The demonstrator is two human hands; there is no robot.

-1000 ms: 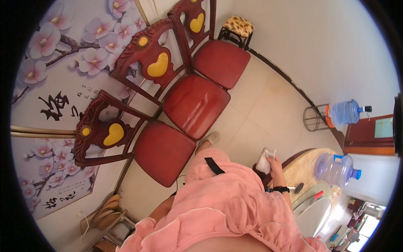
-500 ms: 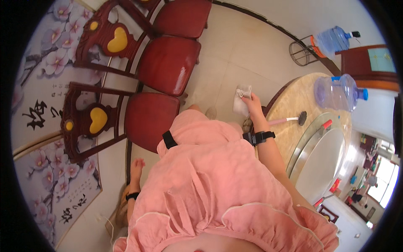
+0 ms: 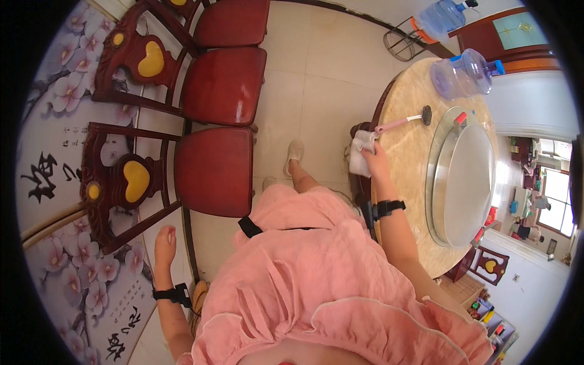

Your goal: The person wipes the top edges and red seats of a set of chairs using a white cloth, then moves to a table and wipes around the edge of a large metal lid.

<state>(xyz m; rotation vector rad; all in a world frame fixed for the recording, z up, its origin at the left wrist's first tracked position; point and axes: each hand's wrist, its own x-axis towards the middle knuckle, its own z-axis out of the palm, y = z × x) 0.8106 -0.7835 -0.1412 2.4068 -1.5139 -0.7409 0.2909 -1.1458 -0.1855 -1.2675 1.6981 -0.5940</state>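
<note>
My right hand (image 3: pixel 378 159) is closed around a folded white cloth (image 3: pixel 360 163) at the near left edge of the round table. The cloth hangs down past the fingers beside the table's rim. Just above that hand, a long-handled brush with a pink and white handle (image 3: pixel 395 125) and a dark head lies on the tabletop. My left hand (image 3: pixel 164 248) hangs low on the left, beside the wall, with nothing seen in it. Its fingers are loosely bent and partly turned from view.
A marble-patterned round table (image 3: pixel 401 176) holds a large metal lid (image 3: pixel 465 182) and an empty blue water jug (image 3: pixel 459 76). Red wooden chairs (image 3: pixel 213 170) line the left wall. Behind, a wire stand (image 3: pixel 399 44) stands near another water bottle (image 3: pixel 441 21). People are far off at right.
I have moved forward along the table. My right hand with the cloth is now nearer the table rim and the brush. My left hand has swung out to the left.
</note>
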